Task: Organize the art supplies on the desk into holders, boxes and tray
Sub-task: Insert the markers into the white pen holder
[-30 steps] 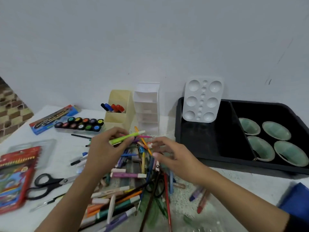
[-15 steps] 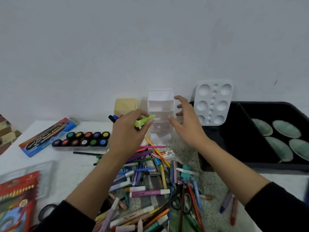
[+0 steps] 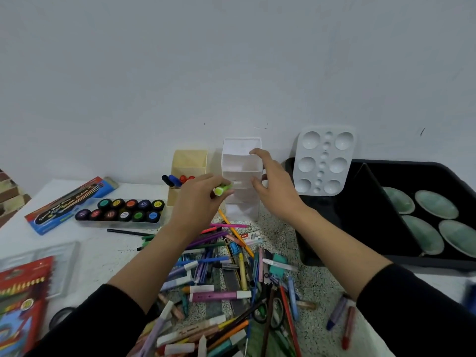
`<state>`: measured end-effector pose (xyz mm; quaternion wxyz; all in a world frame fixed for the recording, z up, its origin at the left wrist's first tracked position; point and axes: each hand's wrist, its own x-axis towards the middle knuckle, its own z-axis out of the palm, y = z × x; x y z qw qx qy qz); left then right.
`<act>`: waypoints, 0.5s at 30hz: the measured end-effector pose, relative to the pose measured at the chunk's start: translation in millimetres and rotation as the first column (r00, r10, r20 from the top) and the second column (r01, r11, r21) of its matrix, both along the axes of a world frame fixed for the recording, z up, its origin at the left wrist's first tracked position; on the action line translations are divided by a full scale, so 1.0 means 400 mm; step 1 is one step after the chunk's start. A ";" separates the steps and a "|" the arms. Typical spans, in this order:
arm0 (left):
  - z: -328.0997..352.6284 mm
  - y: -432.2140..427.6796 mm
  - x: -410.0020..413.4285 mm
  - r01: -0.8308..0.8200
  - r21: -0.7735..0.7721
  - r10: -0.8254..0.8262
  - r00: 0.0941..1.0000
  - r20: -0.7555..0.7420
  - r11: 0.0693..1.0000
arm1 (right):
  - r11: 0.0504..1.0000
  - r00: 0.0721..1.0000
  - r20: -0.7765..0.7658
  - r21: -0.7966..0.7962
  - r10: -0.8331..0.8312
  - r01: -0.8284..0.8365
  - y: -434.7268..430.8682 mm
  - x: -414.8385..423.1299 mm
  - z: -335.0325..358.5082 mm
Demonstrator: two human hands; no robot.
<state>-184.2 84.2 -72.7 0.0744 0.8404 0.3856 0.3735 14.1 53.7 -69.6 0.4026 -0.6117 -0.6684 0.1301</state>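
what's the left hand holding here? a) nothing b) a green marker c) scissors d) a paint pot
b: the left hand pinches a green marker, its far end at the white tiered holder.

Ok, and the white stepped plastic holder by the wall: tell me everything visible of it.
The white stepped plastic holder stands upright by the wall, between a cream holder and a black tray. Its open compartments rise in steps toward the back and look empty. The right hand seems to steady its right side; the left hand holds a green marker pointed into a middle compartment.
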 end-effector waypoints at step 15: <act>0.015 0.048 0.011 0.052 0.094 0.016 0.793 -0.609 0.994 | 1.000 0.999 0.049 0.009 0.011 -0.012 0.022 0.009 -0.010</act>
